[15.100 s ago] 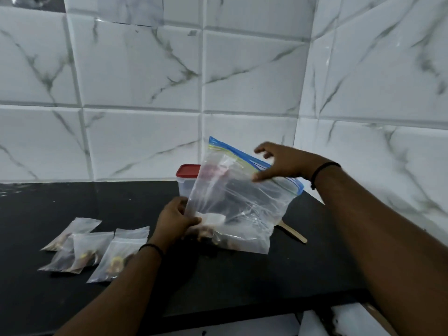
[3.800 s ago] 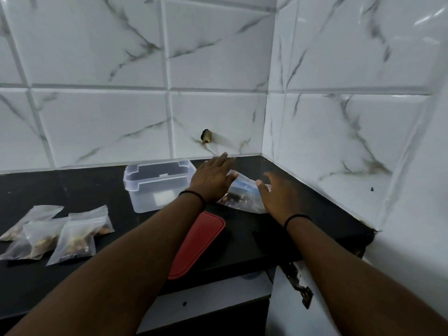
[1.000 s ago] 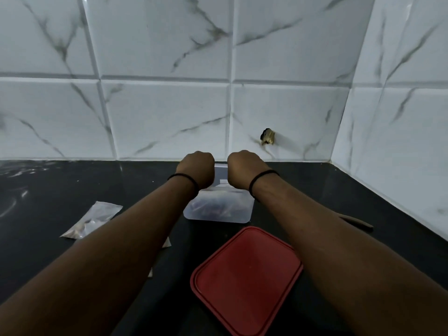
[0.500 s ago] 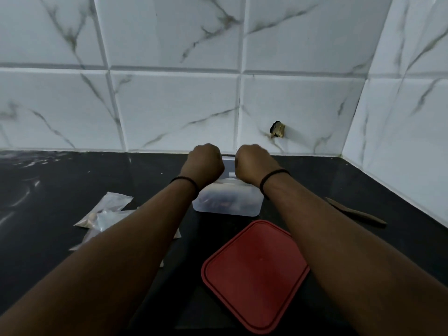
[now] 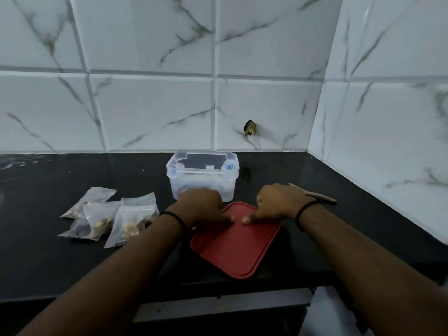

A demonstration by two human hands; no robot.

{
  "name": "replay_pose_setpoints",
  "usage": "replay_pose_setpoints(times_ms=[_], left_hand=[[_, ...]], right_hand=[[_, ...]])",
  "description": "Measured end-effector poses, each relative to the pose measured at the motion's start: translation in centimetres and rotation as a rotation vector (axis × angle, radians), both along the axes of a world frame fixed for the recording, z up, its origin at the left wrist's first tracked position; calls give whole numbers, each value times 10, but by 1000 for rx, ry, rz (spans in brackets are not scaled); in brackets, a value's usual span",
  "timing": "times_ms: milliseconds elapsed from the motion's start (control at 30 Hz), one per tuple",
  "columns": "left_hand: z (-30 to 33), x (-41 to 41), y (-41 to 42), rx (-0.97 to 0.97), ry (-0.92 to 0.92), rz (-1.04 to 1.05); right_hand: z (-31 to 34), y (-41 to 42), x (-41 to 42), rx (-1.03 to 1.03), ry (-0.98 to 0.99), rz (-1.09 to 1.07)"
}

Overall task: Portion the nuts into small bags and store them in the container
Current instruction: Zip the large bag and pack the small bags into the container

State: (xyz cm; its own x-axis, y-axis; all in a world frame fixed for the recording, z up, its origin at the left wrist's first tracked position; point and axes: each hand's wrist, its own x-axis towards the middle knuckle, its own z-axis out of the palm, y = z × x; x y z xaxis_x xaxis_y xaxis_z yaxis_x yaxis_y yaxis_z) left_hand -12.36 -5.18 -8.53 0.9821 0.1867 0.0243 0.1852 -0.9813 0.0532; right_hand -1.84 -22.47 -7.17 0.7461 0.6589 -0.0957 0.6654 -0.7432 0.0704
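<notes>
A: Where do the nuts stand right now?

B: The small bags (image 5: 109, 219) with nuts in them lie in an overlapping heap on the dark surface (image 5: 48, 263), left of the left forearm and well apart from the container (image 5: 202, 181). The container sits open near the tiled wall (image 5: 155, 112); something with a blue strip shows inside at its right end, though I cannot make out what.

A: And the hands?

B: Both are on the red lid (image 5: 235, 241), which lies flat just in front of the container. The left hand (image 5: 201, 207) and right hand (image 5: 276, 202) each have curled fingers at the lid's far edge with thumbs pressed on top. That looks like a two-handed grip ready to lift it, so I judge the lid is being handled while the bags are not yet stored.

A: Any room trouble?

B: The lid's near corner sits close to the surface's front edge, so sliding it toward the body risks tipping it off. A wooden stick (image 5: 315, 196) lies just behind the right wrist. To the left there is open room between bags and container for carrying them across.
</notes>
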Motion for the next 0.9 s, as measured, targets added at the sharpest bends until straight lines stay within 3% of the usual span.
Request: replay_pose_setpoints(times_ms=[100,167,533,700,900], left_hand=[[-5,7,-24,-160,22,-2],[-9,17,-42,-149,-41,14],[-19,36,-43,-199,-491,165],[-19,23,-23,-296,-627,74],[-9,0,0,-260,-902,44]], right_hand=[[2,-11,4,131,-215,-72],[-3,-15,3,214,-256,-97],[-56,1,47,425,-51,-53],[-59,26,87,493,-26,-74],[-50,40,48,956,-405,20]])
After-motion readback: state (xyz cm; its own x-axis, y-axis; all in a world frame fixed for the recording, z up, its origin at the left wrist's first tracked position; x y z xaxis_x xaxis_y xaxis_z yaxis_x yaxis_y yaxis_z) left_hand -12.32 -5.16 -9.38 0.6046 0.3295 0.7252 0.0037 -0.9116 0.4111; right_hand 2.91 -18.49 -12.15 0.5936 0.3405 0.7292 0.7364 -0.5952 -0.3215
